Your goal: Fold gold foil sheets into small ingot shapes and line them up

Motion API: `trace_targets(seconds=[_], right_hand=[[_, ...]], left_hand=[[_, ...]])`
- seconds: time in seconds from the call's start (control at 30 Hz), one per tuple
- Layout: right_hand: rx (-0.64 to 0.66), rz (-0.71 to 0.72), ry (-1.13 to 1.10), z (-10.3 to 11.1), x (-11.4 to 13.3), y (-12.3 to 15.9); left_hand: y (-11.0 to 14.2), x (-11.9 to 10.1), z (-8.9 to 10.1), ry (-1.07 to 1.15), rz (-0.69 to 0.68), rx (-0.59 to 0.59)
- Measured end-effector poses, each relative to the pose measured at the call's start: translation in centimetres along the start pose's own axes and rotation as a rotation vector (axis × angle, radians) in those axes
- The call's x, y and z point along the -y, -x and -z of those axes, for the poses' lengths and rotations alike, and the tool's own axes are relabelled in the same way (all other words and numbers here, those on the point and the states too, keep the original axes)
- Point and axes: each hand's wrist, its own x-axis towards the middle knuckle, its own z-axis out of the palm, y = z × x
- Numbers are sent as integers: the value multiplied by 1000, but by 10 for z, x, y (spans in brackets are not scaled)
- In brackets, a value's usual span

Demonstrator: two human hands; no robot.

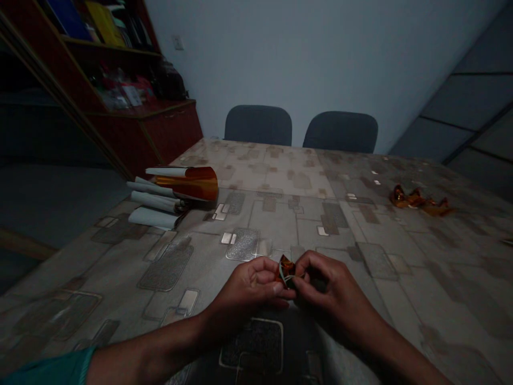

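A small piece of folded shiny orange foil paper [285,267] with pale edges is held between my two hands above the patterned table. My left hand [260,286] grips its left side, fingers closed around it and the thumb along the near side. On the right side, my right hand [320,278] pinches its edge between thumb and forefinger. My fingers hide part of the folded paper.
Curled sheets of orange foil paper [196,183] with pale backs lie at the left of the table [280,208]. Several folded foil pieces [419,202] sit at the right. Two dark chairs [258,124] stand beyond the far edge, and a red-brown cabinet [172,131] at the back left.
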Motion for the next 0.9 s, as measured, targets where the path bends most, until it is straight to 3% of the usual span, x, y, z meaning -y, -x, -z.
trace_targets(seconds=[0.2, 0.33, 0.53, 0.67, 0.9], right_hand=[[19, 45, 27, 0, -2, -1], [33, 55, 14, 1, 1, -2], [-22, -121, -288, 8, 8, -1], [48, -171, -289, 3, 7, 0], [23, -139, -272, -5, -4, 1]], left_hand=[[2, 3, 0, -19, -13, 8], [1, 2, -4, -31, -4, -72], [-3, -1, -5, 16, -3, -180], [-1, 2, -4, 26, -31, -146], [1, 4, -4, 24, -58, -98]])
